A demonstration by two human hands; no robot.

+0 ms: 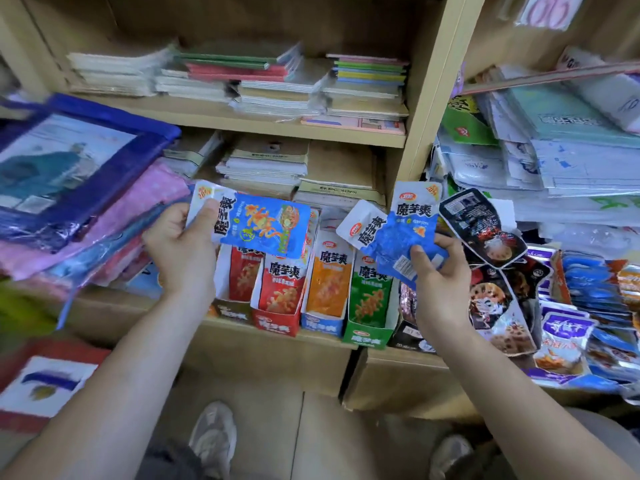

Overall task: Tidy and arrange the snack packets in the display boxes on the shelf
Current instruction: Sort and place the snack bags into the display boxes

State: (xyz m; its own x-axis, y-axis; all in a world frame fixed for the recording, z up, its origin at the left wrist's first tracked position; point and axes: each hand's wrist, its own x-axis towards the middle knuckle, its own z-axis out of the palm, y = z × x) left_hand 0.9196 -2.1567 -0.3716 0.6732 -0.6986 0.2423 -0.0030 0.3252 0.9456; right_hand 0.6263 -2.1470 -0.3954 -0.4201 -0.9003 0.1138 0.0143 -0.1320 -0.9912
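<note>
Head view, looking down on the snack shelf (242, 342) at the centre of the frame. My left grip (180, 244) pinches one blue packet (263, 226) by its white end, thumb on its face, and holds it sideways above the boxes at centre left. My right grip (440, 271) clasps a fan of blue packets (414, 216) at centre right. Two faces can be counted there, one upright and one tilted to the left; whether more lie behind them I cannot tell. Below my grips, four display boxes (258, 306) stand side by side at the shelf edge. From left to right these are a dark box (232, 316), a red box (277, 329), a blue box (322, 322) and a green box (367, 337). The first two show red packets (282, 282). The blue box shows an orange packet (329, 285) in front, and the green box a green packet (370, 292). How many packets stand behind each front one is hidden. At the right of the frame, loose dark packets (485, 230) and a heap (588, 292) of blue and purple packets lie unsorted. Judged progress is partial: the four boxes are upright and stocked, but at least three blue packets are out of any box. The right-hand heap also awaits sorting.
</note>
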